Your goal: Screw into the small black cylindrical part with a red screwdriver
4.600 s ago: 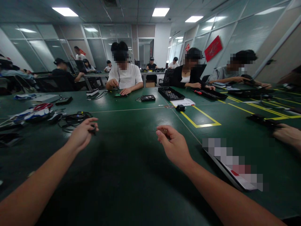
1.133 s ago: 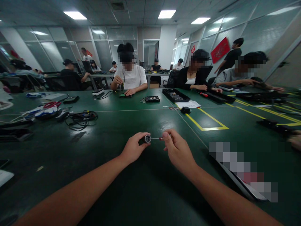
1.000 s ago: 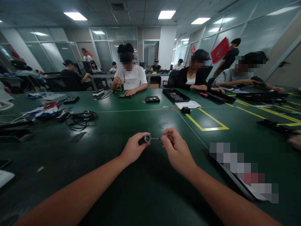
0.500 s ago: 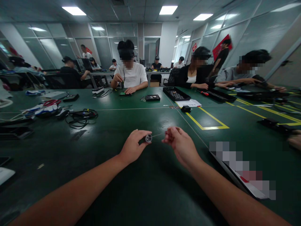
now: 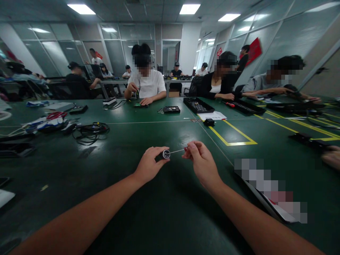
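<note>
My left hand (image 5: 148, 163) is closed round a small cylinder (image 5: 166, 154), with thumb and fingers on its sides. Its round end faces me, showing a silvery rim and a dark inside. From that end a thin metal rod (image 5: 176, 151) runs to my right hand (image 5: 203, 161), whose fingers pinch its other end, where something reddish shows. The rod's left tip meets the cylinder's face; whether it goes inside I cannot tell. Both hands are above the green table (image 5: 164, 216).
Bundled black cables (image 5: 90, 132) and gloves (image 5: 54, 124) lie at the left. A black parts tray (image 5: 198, 105), a small black block (image 5: 209, 122) and yellow tape outlines (image 5: 241, 143) are ahead. White papers (image 5: 283, 213) lie beside my right forearm. Co-workers sit across the table.
The rod stands out more sharply, and my right hand has turned slightly, its fingers a little further left. The cylinder stays in my left hand, almost in the same place.
</note>
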Available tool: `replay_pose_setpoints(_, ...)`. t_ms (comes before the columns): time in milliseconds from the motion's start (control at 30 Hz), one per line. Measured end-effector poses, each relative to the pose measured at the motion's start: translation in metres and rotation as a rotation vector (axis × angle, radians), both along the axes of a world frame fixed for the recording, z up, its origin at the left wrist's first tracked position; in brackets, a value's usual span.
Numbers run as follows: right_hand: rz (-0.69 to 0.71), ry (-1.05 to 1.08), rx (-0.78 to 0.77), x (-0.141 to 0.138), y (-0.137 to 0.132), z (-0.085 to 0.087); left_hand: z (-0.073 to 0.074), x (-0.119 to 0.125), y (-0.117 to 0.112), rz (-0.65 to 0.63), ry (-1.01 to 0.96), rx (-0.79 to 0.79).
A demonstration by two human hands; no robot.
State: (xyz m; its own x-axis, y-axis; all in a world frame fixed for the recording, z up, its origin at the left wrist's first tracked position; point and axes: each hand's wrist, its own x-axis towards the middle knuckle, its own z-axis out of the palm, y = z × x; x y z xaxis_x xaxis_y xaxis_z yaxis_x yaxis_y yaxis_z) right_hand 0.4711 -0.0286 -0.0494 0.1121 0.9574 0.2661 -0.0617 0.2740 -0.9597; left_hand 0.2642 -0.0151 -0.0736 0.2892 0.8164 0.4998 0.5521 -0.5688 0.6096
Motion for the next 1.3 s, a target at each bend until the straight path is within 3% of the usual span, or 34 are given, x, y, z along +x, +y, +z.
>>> replay_pose_setpoints(467,-0.022,-0.246,0.08,0.002,-0.012,0.004,0.001,-0.001,-0.001,-0.017,0.021,0.007)
replay_pose_setpoints(700,0.075,-0.265,0.126,0.0,-0.018,0.01,0.0,-0.002,0.0,-0.015,0.013,0.005)
replay_pose_setpoints(900,-0.018,-0.383,0.146,-0.003,-0.026,0.016,-0.003,-0.001,0.002,-0.032,0.031,0.018)
replay_pose_setpoints(1133,0.028,-0.414,0.117,0.002,-0.022,0.015,-0.002,-0.004,0.003,0.026,0.014,-0.028)
replay_pose_setpoints(1300,-0.054,-0.444,0.097,0.001,-0.019,0.016,-0.001,-0.002,0.003,0.013,0.064,-0.037)
